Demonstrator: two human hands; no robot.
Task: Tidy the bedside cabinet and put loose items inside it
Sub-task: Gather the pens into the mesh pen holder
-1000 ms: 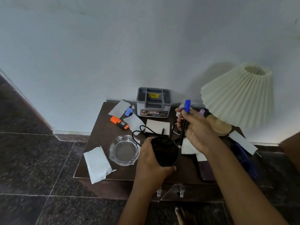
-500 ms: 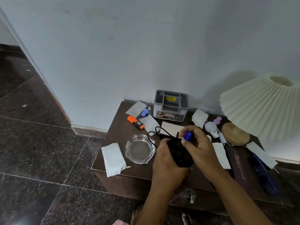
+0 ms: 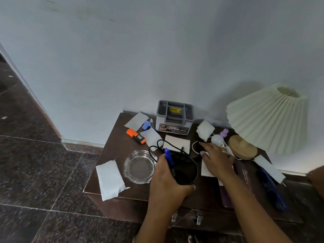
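We note the left hand [image 3: 166,181] grasping the black cup [image 3: 185,170] with blue pen [image 3: 168,157] inside, centre frame; right hand [image 3: 216,157] fingers released, flat on papers.

Black cup [image 3: 185,170], blue pen [image 3: 168,157], orange highlighter [image 3: 136,135] (black label), cream pleated lampshade [image 3: 268,120], grey organiser [image 3: 175,116]

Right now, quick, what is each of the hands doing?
Left hand: closed around the black cup, blue pen standing in it.
Right hand: open, holding nothing, reaching over the cabinet top.
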